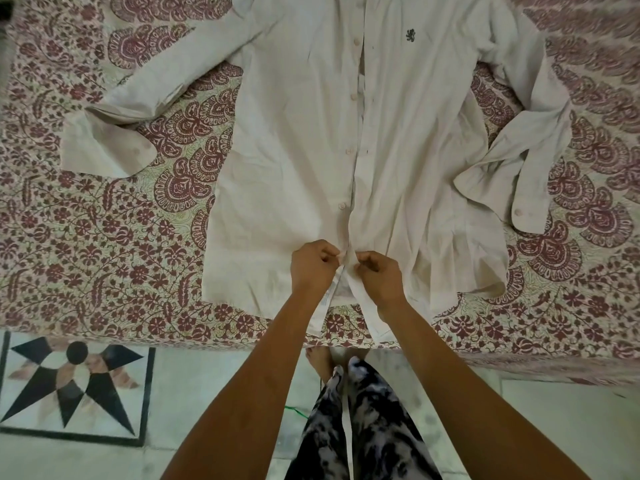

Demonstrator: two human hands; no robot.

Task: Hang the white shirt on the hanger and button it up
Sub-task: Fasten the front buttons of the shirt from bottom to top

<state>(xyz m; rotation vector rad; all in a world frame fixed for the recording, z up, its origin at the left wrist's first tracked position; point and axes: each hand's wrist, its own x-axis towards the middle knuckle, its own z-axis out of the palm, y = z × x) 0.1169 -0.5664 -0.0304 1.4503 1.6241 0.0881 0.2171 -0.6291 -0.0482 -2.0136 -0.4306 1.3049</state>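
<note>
Buttoning stage: left hand [313, 268] and right hand [379, 277] each pinch one front edge of the shirt [294, 133]; the undone button [341, 205] just beyond them probably comes next.

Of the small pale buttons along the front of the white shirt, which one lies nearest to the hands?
The lowest visible small pale button, just above the left hand and right hand; the other three sit farther up the white shirt.

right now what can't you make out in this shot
1. Head view: the shirt is cut off at its collar end by the top edge; no hanger shows.
2. Head view: the left hand and right hand cover the spot they pinch; buttoned or not, cannot tell.
3. Head view: the logo is too small to read.
</note>
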